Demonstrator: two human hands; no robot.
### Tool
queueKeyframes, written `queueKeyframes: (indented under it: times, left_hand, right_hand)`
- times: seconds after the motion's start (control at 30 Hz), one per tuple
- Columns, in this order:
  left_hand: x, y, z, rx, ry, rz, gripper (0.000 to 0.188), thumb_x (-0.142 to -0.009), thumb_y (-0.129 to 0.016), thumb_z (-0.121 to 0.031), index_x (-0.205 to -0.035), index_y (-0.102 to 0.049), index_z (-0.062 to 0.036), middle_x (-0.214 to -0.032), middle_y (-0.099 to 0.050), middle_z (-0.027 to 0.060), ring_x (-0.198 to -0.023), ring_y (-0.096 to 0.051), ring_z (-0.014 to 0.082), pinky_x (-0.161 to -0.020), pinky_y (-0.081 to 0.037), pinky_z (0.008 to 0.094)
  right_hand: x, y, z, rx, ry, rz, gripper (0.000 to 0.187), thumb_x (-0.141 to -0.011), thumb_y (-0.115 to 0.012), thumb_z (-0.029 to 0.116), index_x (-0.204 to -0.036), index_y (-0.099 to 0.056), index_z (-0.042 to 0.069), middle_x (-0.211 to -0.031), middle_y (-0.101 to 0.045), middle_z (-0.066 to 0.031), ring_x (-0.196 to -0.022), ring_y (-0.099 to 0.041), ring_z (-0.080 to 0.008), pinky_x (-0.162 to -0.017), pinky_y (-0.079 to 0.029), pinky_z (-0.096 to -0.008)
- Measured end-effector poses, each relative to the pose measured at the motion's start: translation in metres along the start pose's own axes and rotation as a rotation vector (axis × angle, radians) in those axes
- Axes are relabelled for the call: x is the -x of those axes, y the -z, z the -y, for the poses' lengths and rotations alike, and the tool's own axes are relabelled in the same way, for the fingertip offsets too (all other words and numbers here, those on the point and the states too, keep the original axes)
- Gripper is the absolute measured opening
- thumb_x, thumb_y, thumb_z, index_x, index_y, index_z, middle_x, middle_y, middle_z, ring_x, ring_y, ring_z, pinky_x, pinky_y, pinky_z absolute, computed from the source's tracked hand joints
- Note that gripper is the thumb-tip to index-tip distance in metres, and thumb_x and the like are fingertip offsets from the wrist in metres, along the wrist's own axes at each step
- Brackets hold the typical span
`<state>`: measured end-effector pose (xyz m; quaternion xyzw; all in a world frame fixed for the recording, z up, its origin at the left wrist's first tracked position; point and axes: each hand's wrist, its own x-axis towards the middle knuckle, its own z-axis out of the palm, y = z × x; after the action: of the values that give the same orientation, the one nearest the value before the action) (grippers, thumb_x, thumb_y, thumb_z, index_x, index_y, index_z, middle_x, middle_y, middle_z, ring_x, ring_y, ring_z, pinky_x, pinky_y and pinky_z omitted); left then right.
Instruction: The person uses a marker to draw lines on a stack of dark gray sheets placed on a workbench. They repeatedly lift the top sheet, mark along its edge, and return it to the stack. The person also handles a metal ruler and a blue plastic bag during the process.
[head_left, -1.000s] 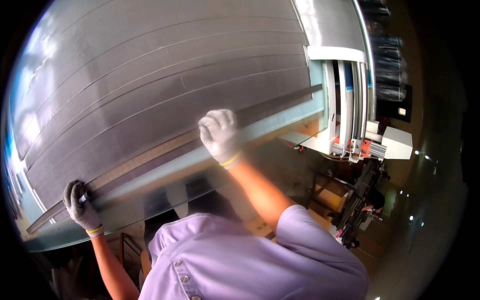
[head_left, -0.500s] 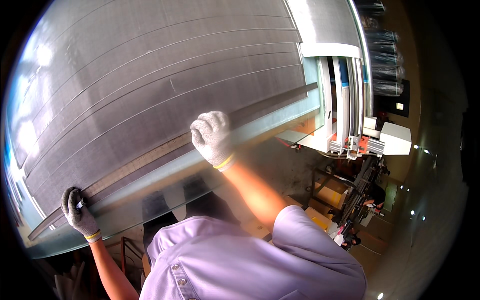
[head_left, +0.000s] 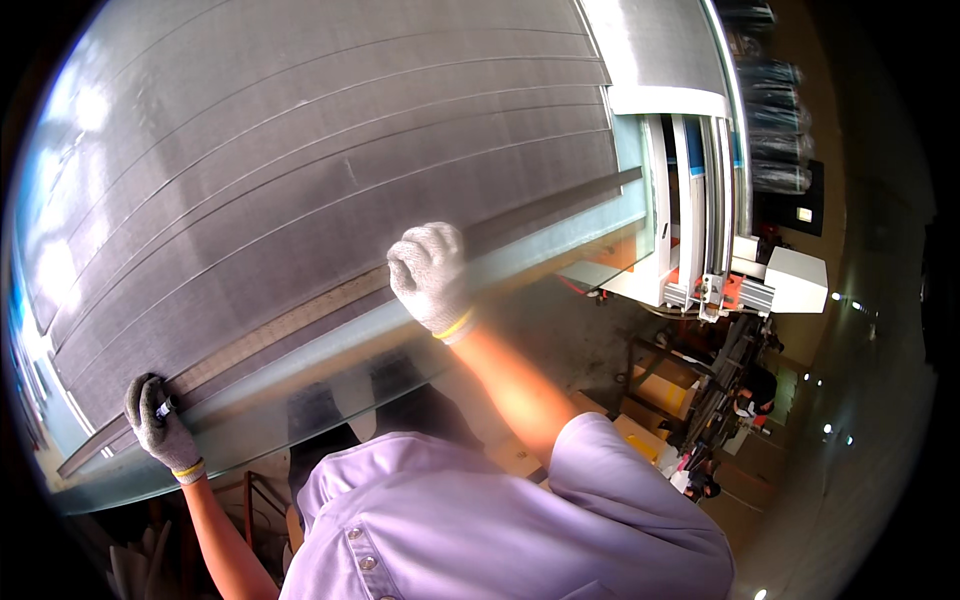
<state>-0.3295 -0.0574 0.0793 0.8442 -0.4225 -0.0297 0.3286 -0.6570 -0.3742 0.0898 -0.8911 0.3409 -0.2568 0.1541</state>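
A long flat straightedge strip (head_left: pixel 292 318) lies slantwise along the near edge of a large grey sheet (head_left: pixel 290 150) marked with several thin parallel lines. My left hand (head_left: pixel 158 425), in a grey knit glove, is at the strip's left end. Its fingers are curled round a small dark cylindrical tool (head_left: pixel 167 405) with a pale end; its exact kind is unclear. Over the strip's middle, my right hand (head_left: pixel 430 275), gloved in pale knit, is closed in a fist, its far side blurred. Whatever the fist may hold is hidden.
Below the strip runs a pale glass table edge (head_left: pixel 330 340). A white machine frame with rails (head_left: pixel 690 220) stands at the right, ending in a white box (head_left: pixel 797 280). Plastic-wrapped rolls (head_left: pixel 775 125) lie beyond it. Cartons (head_left: pixel 662 390) and other people are at lower right.
The whole view has shifted slightly to the right. Both hands keep their places on the strip, and their grips look unchanged.
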Motion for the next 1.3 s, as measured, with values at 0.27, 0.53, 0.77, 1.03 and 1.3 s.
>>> queueKeyframes:
  times: [0.27,0.53,0.77,1.03,1.3]
  left_hand:
    - [-0.005,0.005,-0.013,0.014,0.026,0.000,0.028,-0.077,-0.063,0.009,-0.104,-0.068,0.0035,-0.112,-0.066,0.0174,-0.105,-0.062,0.0322,-0.091,-0.050,0.0411]
    - [-0.031,0.014,-0.041,-0.148,-0.089,-0.051,0.022,-0.071,-0.070,0.005,-0.092,-0.070,-0.0024,-0.099,-0.069,0.0142,-0.095,-0.065,0.0345,-0.085,-0.051,0.0417]
    - [-0.028,0.014,-0.034,-0.101,-0.064,-0.071,0.022,-0.070,-0.073,0.002,-0.090,-0.071,-0.0061,-0.098,-0.069,0.0099,-0.097,-0.065,0.0327,-0.085,-0.052,0.0407]
    - [-0.026,0.015,-0.028,-0.090,-0.084,-0.062,0.021,-0.070,-0.074,-0.001,-0.091,-0.071,-0.0065,-0.099,-0.069,0.0089,-0.097,-0.065,0.0324,-0.087,-0.051,0.0421]
    - [-0.029,0.016,-0.033,-0.090,-0.080,-0.067,0.022,-0.070,-0.073,0.000,-0.091,-0.071,-0.0071,-0.099,-0.069,0.0091,-0.097,-0.065,0.0327,-0.087,-0.052,0.0416]
  right_hand:
    - [-0.006,0.002,0.003,0.012,0.056,-0.016,0.019,-0.072,-0.070,0.009,-0.088,-0.061,0.013,-0.093,-0.057,-0.0063,-0.093,-0.056,-0.0310,-0.086,-0.045,-0.0459]
    - [-0.007,0.003,0.018,0.077,0.044,-0.001,0.015,-0.073,-0.071,0.002,-0.087,-0.069,0.009,-0.092,-0.062,-0.0089,-0.090,-0.059,-0.0298,-0.084,-0.047,-0.0434]
    - [0.002,-0.001,0.009,0.032,0.077,0.064,0.014,-0.079,-0.065,-0.001,-0.091,-0.066,0.004,-0.092,-0.062,-0.0121,-0.093,-0.058,-0.0329,-0.085,-0.046,-0.0467]
    - [0.007,-0.004,0.004,0.034,0.053,0.070,0.012,-0.082,-0.065,-0.003,-0.093,-0.066,0.000,-0.098,-0.062,-0.0124,-0.098,-0.057,-0.0315,-0.089,-0.046,-0.0452]
    - [0.005,-0.003,0.009,0.005,0.023,0.043,0.014,-0.078,-0.065,-0.002,-0.092,-0.066,0.002,-0.095,-0.062,-0.0123,-0.096,-0.058,-0.0320,-0.086,-0.047,-0.0460]
